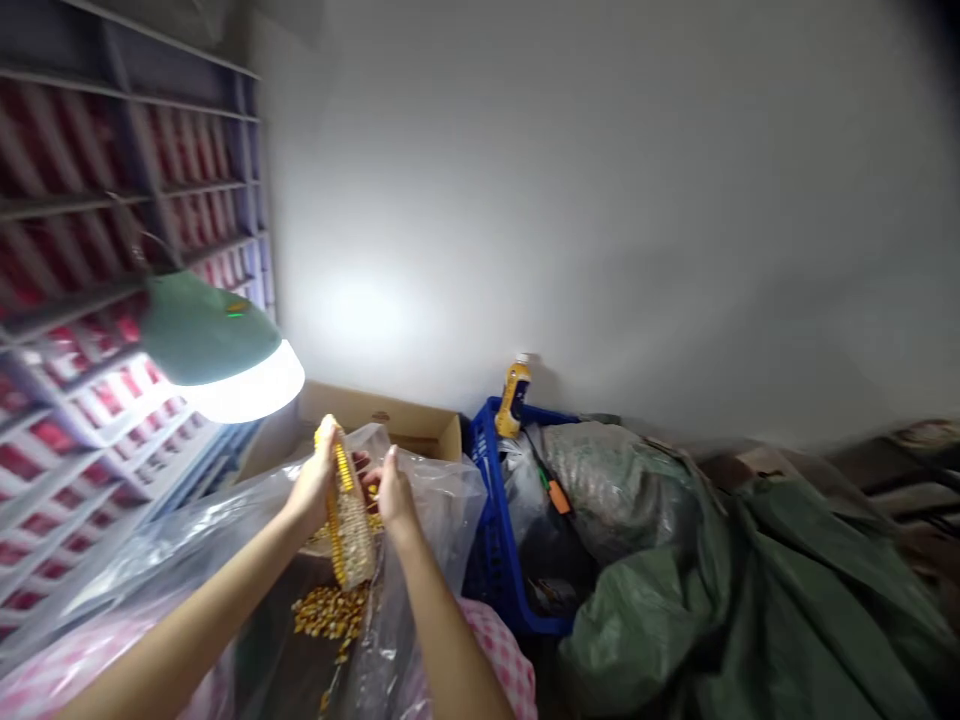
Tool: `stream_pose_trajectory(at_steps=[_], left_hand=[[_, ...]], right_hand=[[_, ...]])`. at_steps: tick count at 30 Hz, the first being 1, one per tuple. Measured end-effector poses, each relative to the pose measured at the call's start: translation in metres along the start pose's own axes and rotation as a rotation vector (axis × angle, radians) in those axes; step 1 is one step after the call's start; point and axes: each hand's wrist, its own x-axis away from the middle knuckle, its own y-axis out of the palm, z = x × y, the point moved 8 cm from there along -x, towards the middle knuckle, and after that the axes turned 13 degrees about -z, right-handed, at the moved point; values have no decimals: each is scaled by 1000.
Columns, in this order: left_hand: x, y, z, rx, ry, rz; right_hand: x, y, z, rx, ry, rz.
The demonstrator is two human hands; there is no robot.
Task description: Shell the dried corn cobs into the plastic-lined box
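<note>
A partly stripped corn cob (352, 520) stands tilted in my left hand (319, 480), whose fingers wrap around its upper part. Yellow kernels remain in rows along its left side and near the top; the right face is bare and pale. Just right of the cob is my right hand (394, 495), thumb raised and apart from the loosely curled fingers, which are partly hidden. A few kernels show by those fingers; I cannot tell whether they lie in the palm or behind it. Below the cob, loose corn kernels (330, 612) lie in a clear plastic sheet (439, 490).
A lit green-shaded lamp (217, 330) hangs at the left, before a purple-grey rack (142, 215). Behind my hands stands a cardboard box (360, 402). To the right, a blue crate (491, 530) holds bags, an orange-handled tool (559, 497) and a yellow bottle (514, 398). Green tarpaulin (817, 590) lies beyond.
</note>
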Motion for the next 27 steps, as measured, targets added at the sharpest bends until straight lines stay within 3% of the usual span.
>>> stream_pose_trajectory(at_steps=[2,6,9,13,18,24,27], left_hand=[[-2,5,-10,156,-55,-17],[4,4,-3,49,112,116],[6,6,-5,-35,157,112],[0,0,-19,-28,111,109],[-3,5,-24,-27,35,-6],[6,13,-1,-119,122,-5],[10,16,2,-246,227,65]], right_hand=[[3,2,-9,22,-72,-54],[19,0,-29,416,-223,188],[19,8,-27,539,-235,247],[14,9,-19,516,-223,264],[14,-6,-9,292,-131,265],[11,-4,-8,-42,-69,-19],[17,-14,-18,224,-106,186]])
